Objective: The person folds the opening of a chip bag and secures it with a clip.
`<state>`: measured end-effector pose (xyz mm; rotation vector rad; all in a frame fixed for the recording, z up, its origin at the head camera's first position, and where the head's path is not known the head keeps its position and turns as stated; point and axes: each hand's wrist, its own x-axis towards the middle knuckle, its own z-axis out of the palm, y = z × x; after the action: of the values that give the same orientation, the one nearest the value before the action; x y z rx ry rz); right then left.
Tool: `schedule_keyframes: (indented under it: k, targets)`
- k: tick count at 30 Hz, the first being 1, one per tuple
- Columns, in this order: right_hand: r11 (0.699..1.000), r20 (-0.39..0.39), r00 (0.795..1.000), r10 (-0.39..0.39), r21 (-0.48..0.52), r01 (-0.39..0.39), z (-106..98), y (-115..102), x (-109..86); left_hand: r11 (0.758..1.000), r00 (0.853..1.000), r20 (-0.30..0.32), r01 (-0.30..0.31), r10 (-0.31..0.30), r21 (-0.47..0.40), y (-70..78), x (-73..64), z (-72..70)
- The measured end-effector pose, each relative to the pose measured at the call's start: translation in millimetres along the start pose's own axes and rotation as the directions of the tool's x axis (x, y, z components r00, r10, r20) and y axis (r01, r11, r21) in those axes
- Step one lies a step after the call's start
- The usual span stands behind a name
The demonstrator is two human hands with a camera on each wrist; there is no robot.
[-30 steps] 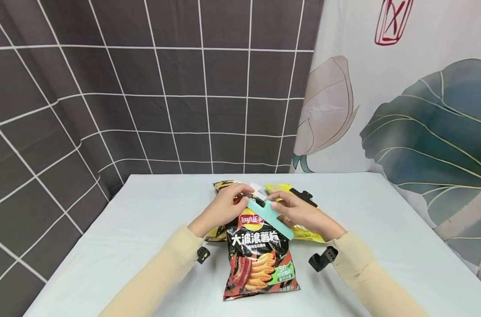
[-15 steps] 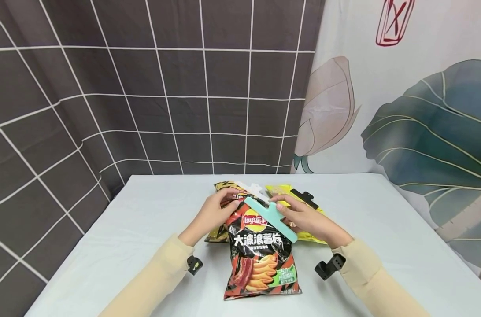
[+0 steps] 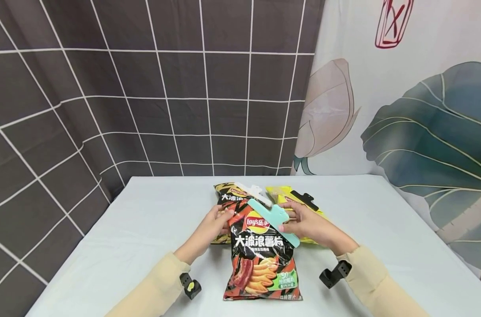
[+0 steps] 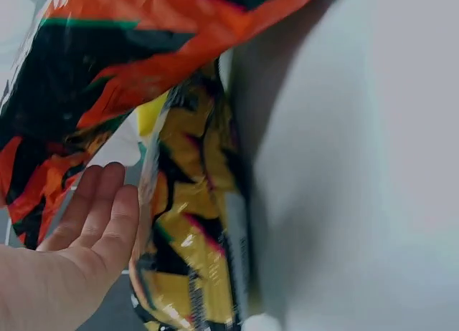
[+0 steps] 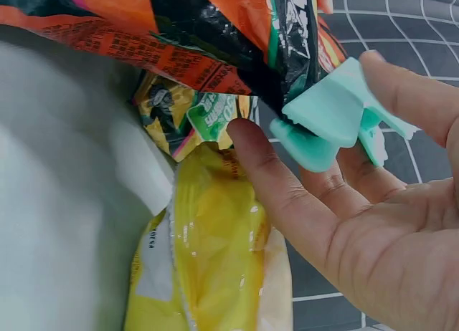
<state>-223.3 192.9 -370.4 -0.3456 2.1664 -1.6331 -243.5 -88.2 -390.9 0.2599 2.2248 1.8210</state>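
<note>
A red-and-black bag of potato chips (image 3: 260,259) stands tilted up in the middle of the table, with a mint-green bag clip (image 3: 271,218) set slantwise across its upper right corner. My left hand (image 3: 209,229) holds the bag's upper left edge, thumb in front and fingers behind; in the left wrist view those fingers (image 4: 93,216) lie behind the bag. At the clip is my right hand (image 3: 313,223), its thumb on the front face and its fingers behind. The right wrist view shows the clip's underside (image 5: 330,116) between thumb and fingers.
Behind the held bag lie a gold-and-black chip bag (image 3: 224,190) with a white clip (image 3: 258,193) and a yellow chip bag (image 3: 278,193) with a black clip (image 3: 305,199). All are on a white-covered table (image 3: 161,207), with a dark gridded curtain (image 3: 185,110) behind.
My left hand has slid down and outward from the clip's upper end to the bag's left edge. My right hand has shifted slightly right and down along the clip, its thumb now on the front.
</note>
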Motion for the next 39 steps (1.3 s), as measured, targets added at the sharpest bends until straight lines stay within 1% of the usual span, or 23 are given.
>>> schedule_keyframes:
  k: [3,5,9,13,15,17,20,22,24,26,29,30,32,35,39]
  targets:
    - [1.000,-0.016,1.000,-0.001,-0.023,0.001,0.0,2.4,0.1,0.999,0.999,0.038,0.001,0.001,-0.041,-3.8,-2.8,2.2]
    - [1.000,-0.031,1.000,0.002,-0.018,-0.002,0.7,3.9,-0.3,0.998,0.998,0.065,-0.013,0.016,-0.056,-5.7,-5.0,3.5]
    - [1.000,-0.062,0.998,0.030,-0.003,-0.030,4.6,6.7,-1.8,0.998,0.995,0.087,-0.039,0.043,-0.050,-9.8,-8.4,5.0]
    - [0.999,-0.036,0.998,0.042,0.027,-0.041,9.4,10.8,-3.8,0.998,0.993,0.116,-0.030,0.037,-0.057,-11.8,-13.0,5.5]
    - [0.998,-0.031,0.998,0.048,0.036,-0.047,11.6,12.6,-5.1,0.998,0.988,0.152,-0.027,0.035,-0.055,-12.2,-15.8,5.5]
    - [0.998,-0.027,0.998,0.058,0.038,-0.057,13.0,14.4,-6.9,0.998,0.980,0.193,-0.036,0.045,-0.050,-12.9,-18.8,5.9]
    - [0.993,-0.039,0.993,0.111,0.039,-0.110,14.9,16.1,-12.0,0.998,0.967,0.247,-0.050,0.058,-0.038,-14.8,-22.9,6.8]
    - [0.989,-0.028,0.989,0.145,0.046,-0.144,15.1,18.1,-16.4,0.998,0.962,0.266,-0.060,0.066,-0.033,-16.0,-25.3,7.8]
    - [0.982,-0.010,0.984,0.177,0.062,-0.176,15.0,20.7,-21.6,0.998,0.960,0.273,-0.064,0.064,-0.011,-17.0,-27.8,8.8]
    - [0.980,0.009,0.983,0.183,0.082,-0.184,14.4,24.5,-26.0,0.997,0.958,0.280,-0.071,0.065,0.010,-17.6,-29.3,10.3]
    - [0.975,0.053,0.985,0.163,0.147,-0.169,14.3,31.1,-31.3,0.996,0.953,0.297,-0.082,0.065,0.045,-18.4,-31.7,12.1]
    - [0.972,0.065,0.986,0.153,0.169,-0.162,15.1,33.2,-32.7,0.995,0.949,0.307,-0.084,0.066,0.045,-18.8,-32.3,12.5]
    - [0.963,0.092,0.986,0.138,0.219,-0.155,17.4,36.5,-34.9,0.995,0.948,0.314,-0.082,0.059,0.062,-19.4,-34.3,12.8]
    - [0.953,0.120,0.986,0.119,0.266,-0.148,22.0,38.2,-35.9,0.993,0.951,0.306,-0.077,0.047,0.086,-20.3,-36.8,12.1]
    - [0.953,0.123,0.987,0.101,0.273,-0.132,26.7,35.7,-33.2,0.990,0.958,0.284,-0.070,0.034,0.119,-20.4,-38.7,8.2]
